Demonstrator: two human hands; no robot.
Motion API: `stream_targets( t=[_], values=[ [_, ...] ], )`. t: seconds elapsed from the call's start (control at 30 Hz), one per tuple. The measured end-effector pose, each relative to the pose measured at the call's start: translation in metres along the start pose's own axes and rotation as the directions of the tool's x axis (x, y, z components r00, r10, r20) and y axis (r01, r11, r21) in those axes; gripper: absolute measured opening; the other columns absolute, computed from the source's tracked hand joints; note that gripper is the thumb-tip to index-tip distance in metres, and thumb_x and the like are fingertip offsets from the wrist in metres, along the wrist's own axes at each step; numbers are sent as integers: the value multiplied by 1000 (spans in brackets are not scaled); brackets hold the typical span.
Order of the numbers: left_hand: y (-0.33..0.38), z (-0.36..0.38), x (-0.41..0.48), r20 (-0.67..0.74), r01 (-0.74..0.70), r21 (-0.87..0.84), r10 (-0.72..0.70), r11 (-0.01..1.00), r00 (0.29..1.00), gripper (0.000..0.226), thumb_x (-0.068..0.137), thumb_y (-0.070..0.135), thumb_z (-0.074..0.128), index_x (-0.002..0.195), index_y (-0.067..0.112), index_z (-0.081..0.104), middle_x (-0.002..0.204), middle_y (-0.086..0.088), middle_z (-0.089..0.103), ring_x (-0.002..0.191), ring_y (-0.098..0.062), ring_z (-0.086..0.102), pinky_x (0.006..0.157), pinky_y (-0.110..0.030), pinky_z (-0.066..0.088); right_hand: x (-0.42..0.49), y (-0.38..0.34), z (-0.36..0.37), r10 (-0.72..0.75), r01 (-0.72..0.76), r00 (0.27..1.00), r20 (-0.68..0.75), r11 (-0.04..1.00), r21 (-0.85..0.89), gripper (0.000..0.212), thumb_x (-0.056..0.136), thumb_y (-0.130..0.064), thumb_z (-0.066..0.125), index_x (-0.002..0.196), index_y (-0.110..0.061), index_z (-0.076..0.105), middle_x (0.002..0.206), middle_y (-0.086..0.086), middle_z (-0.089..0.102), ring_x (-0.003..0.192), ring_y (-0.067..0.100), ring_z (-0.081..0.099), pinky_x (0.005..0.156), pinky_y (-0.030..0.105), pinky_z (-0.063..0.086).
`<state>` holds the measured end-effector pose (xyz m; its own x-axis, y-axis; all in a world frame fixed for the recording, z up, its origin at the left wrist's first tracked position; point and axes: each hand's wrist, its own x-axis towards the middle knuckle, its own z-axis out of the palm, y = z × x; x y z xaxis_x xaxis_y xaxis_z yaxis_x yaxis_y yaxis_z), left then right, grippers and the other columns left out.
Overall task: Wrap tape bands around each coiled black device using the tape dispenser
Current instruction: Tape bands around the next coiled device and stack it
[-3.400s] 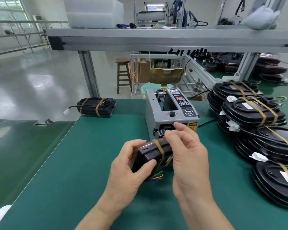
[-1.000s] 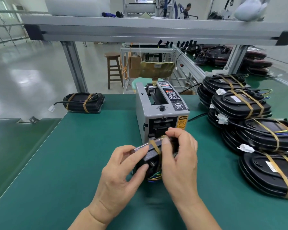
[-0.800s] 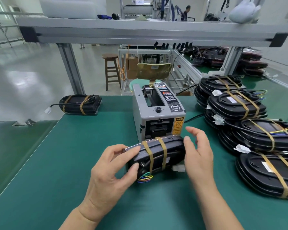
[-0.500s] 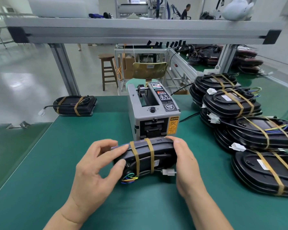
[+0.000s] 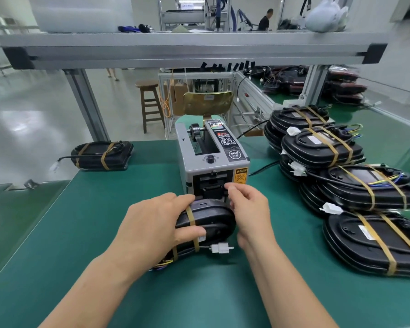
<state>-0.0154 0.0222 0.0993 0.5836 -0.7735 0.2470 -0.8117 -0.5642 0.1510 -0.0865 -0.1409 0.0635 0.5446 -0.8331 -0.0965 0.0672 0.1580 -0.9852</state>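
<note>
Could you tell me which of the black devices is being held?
The device directly before the dispenser, gripped by the left hand; the pile at right and the lone device far left lie untouched.

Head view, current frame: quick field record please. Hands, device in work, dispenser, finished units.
left hand: grips the black device at its left end
right hand: fingertips pinched at the tape dispenser outlet; no strip discernible
bands: one tan tape band shows beside the left hand; more may be covered
connector: white plug sticks out at the device's near side
finished units: pile of banded devices on the right; single banded device far left
surface: green table
</note>
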Motion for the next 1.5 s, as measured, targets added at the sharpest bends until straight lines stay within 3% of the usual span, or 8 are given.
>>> stream_targets(
  t=[0.27,0.5,0.77,1.0,1.2,1.27,1.37,1.5],
  values=[
    [-3,-6,-6,28,36,23,-37,999,999,85,63,84,25,133,42,51,102,13,61,98,-12,60,78,-30,47,7,-5,14,85,-85,996,-9,996,-31,18,92,-12,64,78,-3,71,52,-6,54,56,13,49,64,28,46],
    [-5,-7,-10,34,45,-2,-45,999,998,75,71,81,43,133,40,52,99,12,61,96,-13,59,77,-29,44,8,-7,18,138,-139,989,-46,990,-30,23,89,-15,70,67,-13,64,55,-3,56,48,10,49,54,23,44],
    [2,-7,-14,11,18,35,-18,999,1000,68,80,76,45,137,39,44,107,12,58,105,-11,57,82,-31,47,9,-8,29,151,-155,981,-122,987,-28,13,83,-12,73,72,-11,66,68,4,63,35,4,54,68,33,60],
    [4,-9,-17,-37,-13,-13,12,1000,999,60,90,65,37,144,36,37,118,15,52,106,-12,57,82,-28,44,5,-9,34,102,-119,975,-195,990,-73,6,78,-19,71,73,-19,68,80,5,72,86,28,69,84,44,59],
    [4,-7,-21,-166,-19,-105,2,994,986,40,85,60,57,111,29,57,101,12,60,85,-16,61,69,-36,50,-26,-15,14,77,-63,992,-96,988,142,7,80,-12,73,74,-9,72,77,3,71,64,13,63,58,22,51],
    [5,-5,-20,-219,-35,-107,11,994,976,36,81,54,67,103,26,63,96,12,63,81,-16,63,62,-36,50,-41,-13,12,69,-66,998,-14,983,172,11,80,-11,75,70,-8,75,99,8,70,82,19,66,73,32,55],
    [6,-2,-21,-283,-38,-78,14,996,959,33,76,49,77,95,23,67,88,11,66,75,-17,64,56,-35,49,-61,-13,17,60,-55,998,-16,978,203,35,82,-8,75,58,-34,77,125,2,63,112,20,64,102,44,50],
    [8,-1,-23,-313,-54,-73,29,996,949,33,73,46,80,92,22,67,85,10,67,72,-18,65,53,-36,50,-71,-14,26,61,-50,997,-41,972,229,45,83,-5,74,56,-41,75,130,5,59,118,25,62,107,52,45]
  ],
)
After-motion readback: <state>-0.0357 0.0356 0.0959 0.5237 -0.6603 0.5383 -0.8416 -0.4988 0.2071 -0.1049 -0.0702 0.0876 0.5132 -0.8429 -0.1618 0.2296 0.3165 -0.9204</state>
